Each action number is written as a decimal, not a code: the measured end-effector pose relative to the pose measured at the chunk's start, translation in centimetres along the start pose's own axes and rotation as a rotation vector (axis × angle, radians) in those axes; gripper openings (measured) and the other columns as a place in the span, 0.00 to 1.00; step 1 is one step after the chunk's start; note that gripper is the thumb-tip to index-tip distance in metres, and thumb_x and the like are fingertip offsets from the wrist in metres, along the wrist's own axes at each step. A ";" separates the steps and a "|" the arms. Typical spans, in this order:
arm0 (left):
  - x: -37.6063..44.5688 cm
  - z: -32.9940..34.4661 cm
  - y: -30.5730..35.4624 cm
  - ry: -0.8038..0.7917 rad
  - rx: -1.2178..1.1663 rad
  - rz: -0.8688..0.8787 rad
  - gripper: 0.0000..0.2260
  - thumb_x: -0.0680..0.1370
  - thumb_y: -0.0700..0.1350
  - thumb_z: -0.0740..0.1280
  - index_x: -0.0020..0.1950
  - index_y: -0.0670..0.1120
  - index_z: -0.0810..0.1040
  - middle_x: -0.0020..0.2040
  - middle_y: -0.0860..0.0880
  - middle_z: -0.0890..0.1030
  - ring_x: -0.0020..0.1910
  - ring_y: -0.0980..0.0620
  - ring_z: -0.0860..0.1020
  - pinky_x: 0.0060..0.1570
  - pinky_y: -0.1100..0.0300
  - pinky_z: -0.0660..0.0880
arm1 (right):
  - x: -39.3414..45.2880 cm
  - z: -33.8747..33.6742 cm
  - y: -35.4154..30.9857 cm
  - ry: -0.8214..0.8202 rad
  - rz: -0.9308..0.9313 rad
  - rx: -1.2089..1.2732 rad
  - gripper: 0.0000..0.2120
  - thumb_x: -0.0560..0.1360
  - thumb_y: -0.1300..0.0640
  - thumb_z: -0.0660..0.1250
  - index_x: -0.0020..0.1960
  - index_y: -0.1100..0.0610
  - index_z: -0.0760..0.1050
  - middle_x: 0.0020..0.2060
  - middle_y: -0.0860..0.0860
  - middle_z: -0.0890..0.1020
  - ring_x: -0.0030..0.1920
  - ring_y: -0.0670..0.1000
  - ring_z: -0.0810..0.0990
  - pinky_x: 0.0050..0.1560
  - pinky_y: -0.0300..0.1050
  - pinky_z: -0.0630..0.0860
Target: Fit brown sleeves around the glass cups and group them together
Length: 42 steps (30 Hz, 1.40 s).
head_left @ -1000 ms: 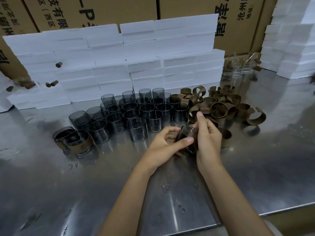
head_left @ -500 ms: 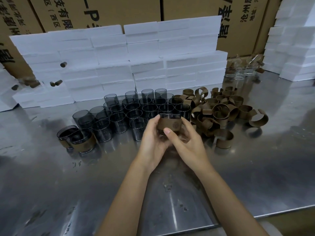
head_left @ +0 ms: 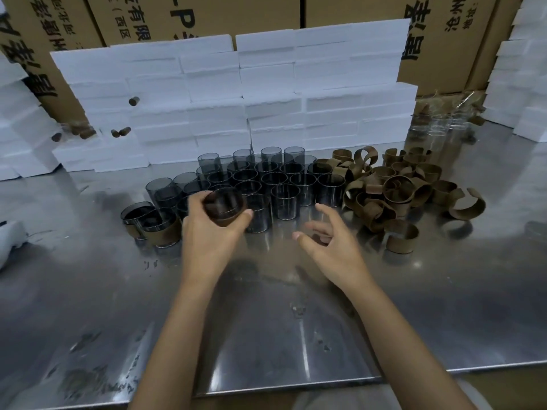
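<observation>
Over the shiny steel surface the right hand hangs spread and empty, the left hand grips a brown-sleeved dark glass cup aloft, risking knocking bare smoked-glass cups just behind.

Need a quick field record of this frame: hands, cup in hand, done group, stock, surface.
left hand: grips a sleeved cup, held above the table
right hand: open, holds nothing, fingers spread over the table
finished cups: two sleeved, touching, left of the bare cups
bare cups: dark glass, clustered in rows, mid table
loose sleeves: brown pile right of the bare cups
table: shiny metal
</observation>
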<state>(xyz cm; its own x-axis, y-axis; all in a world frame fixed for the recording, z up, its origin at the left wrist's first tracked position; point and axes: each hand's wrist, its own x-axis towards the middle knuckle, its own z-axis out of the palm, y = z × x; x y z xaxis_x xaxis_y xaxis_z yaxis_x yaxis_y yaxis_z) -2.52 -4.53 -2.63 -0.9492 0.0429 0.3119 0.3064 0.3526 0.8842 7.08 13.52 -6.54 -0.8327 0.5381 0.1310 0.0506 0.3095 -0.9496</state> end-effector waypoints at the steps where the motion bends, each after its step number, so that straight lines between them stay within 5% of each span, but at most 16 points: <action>1: 0.5 -0.8 -0.5 -0.006 0.066 -0.020 0.28 0.70 0.55 0.80 0.62 0.55 0.69 0.51 0.56 0.78 0.55 0.49 0.79 0.50 0.55 0.73 | 0.1 0.0 0.0 0.012 0.005 0.006 0.34 0.76 0.49 0.75 0.78 0.47 0.65 0.61 0.45 0.82 0.61 0.46 0.78 0.61 0.39 0.69; 4: 1.5 -2.5 -2.2 -0.051 0.391 -0.054 0.31 0.70 0.57 0.80 0.66 0.45 0.73 0.59 0.47 0.76 0.65 0.42 0.72 0.59 0.51 0.74 | 0.2 0.0 0.1 0.039 0.009 0.007 0.30 0.77 0.53 0.74 0.76 0.48 0.67 0.58 0.46 0.83 0.59 0.45 0.79 0.60 0.37 0.70; 7: 2.0 -3.4 -3.2 -0.014 0.581 -0.021 0.35 0.70 0.60 0.79 0.70 0.43 0.76 0.65 0.41 0.68 0.67 0.40 0.63 0.71 0.48 0.63 | 0.2 0.1 0.3 0.044 0.017 -0.006 0.26 0.78 0.54 0.73 0.74 0.48 0.69 0.57 0.45 0.83 0.58 0.44 0.79 0.58 0.35 0.70; 15: 3.9 -4.4 -4.1 0.065 0.563 0.026 0.32 0.73 0.47 0.79 0.74 0.45 0.71 0.67 0.36 0.67 0.69 0.37 0.63 0.72 0.44 0.64 | 0.4 0.1 0.5 0.062 0.019 0.005 0.21 0.78 0.56 0.72 0.69 0.49 0.74 0.53 0.44 0.84 0.54 0.38 0.79 0.49 0.25 0.69; 26: 5.8 -2.9 -3.4 -0.007 0.908 0.189 0.14 0.79 0.51 0.71 0.64 0.48 0.81 0.69 0.40 0.70 0.72 0.39 0.62 0.72 0.43 0.54 | 0.5 0.0 0.4 0.070 0.028 0.029 0.14 0.78 0.57 0.71 0.62 0.49 0.77 0.51 0.45 0.85 0.54 0.45 0.81 0.51 0.33 0.73; 33: 4.2 -1.4 -1.6 0.108 0.560 0.293 0.09 0.82 0.41 0.67 0.59 0.39 0.80 0.63 0.36 0.73 0.66 0.35 0.67 0.68 0.41 0.63 | 0.7 0.1 0.4 0.077 0.019 0.067 0.08 0.79 0.55 0.70 0.58 0.48 0.77 0.47 0.43 0.84 0.52 0.43 0.82 0.47 0.30 0.72; 36: 3.1 -0.4 1.1 0.116 0.356 0.337 0.09 0.83 0.43 0.66 0.60 0.40 0.79 0.63 0.40 0.72 0.67 0.40 0.67 0.68 0.49 0.64 | 0.7 -0.1 0.3 0.120 0.045 0.160 0.03 0.81 0.50 0.68 0.52 0.48 0.81 0.44 0.43 0.86 0.46 0.38 0.82 0.47 0.34 0.75; 40: 1.2 2.9 5.4 -0.106 -0.015 0.321 0.04 0.83 0.44 0.63 0.51 0.46 0.76 0.53 0.49 0.73 0.58 0.50 0.71 0.55 0.69 0.64 | 1.5 -1.0 -0.7 0.125 0.159 0.429 0.16 0.83 0.44 0.62 0.55 0.53 0.82 0.44 0.49 0.88 0.47 0.47 0.85 0.49 0.41 0.78; 42: -0.3 5.2 6.9 -0.300 -0.129 0.275 0.06 0.84 0.42 0.62 0.47 0.47 0.74 0.48 0.50 0.74 0.49 0.54 0.72 0.48 0.66 0.67 | 1.8 -1.5 -1.1 0.035 0.213 0.577 0.24 0.84 0.41 0.55 0.60 0.58 0.80 0.43 0.54 0.87 0.41 0.51 0.83 0.43 0.42 0.77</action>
<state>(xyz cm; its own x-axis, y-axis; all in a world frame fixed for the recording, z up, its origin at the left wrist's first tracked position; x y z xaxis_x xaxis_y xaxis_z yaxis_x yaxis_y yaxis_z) -0.54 2.78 1.58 -0.8039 0.3961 0.4437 0.5394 0.1710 0.8245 6.37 15.33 -4.78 -0.8180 0.5699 -0.0782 -0.1011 -0.2763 -0.9557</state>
